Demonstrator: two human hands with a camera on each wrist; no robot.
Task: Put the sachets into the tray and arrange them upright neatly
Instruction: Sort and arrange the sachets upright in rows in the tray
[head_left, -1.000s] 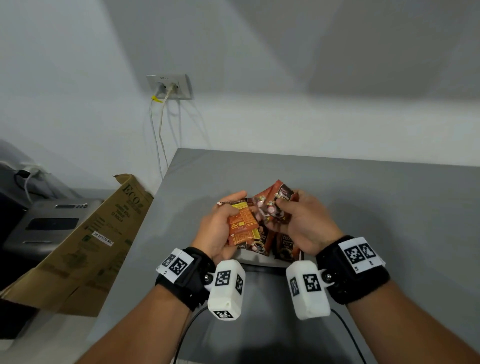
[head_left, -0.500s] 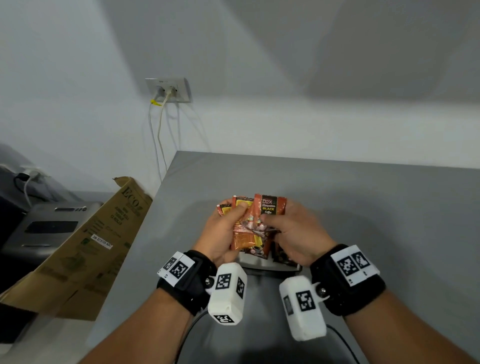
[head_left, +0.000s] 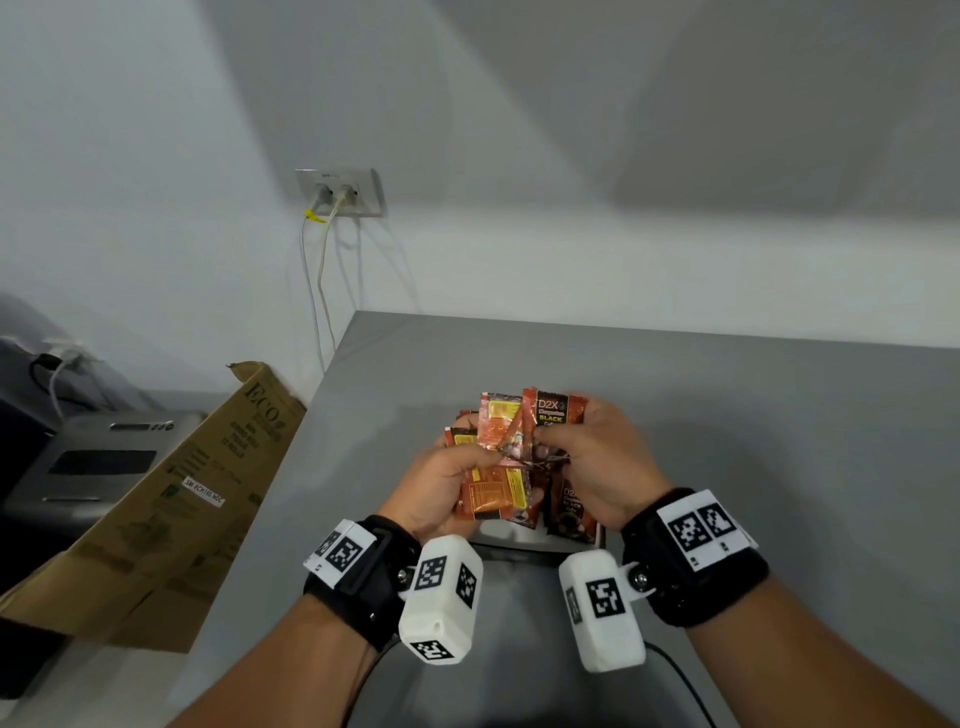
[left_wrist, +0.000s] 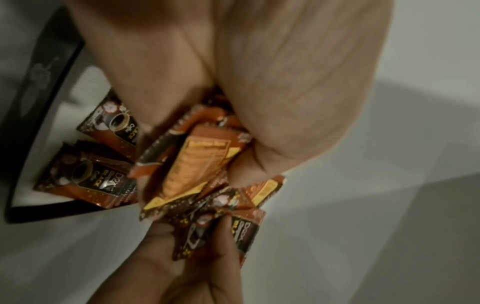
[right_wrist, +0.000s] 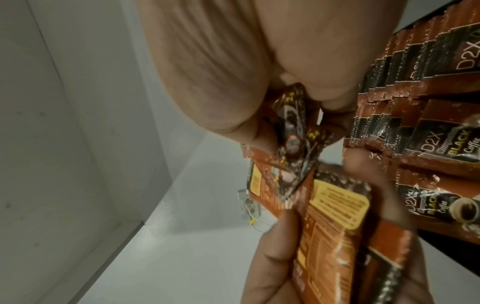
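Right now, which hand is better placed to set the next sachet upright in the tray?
Probably the right hand: it pinches a single sachet directly above the tray. The left hand is occupied holding the bundle of sachets.

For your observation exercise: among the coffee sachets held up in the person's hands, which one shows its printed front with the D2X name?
The sachet pinched by the right hand: it faces the head camera reading D2X Black, while the left hand's sachets show orange backs.

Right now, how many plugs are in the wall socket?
2: both sit side by side in the wall socket, each plug with a cable hanging down.
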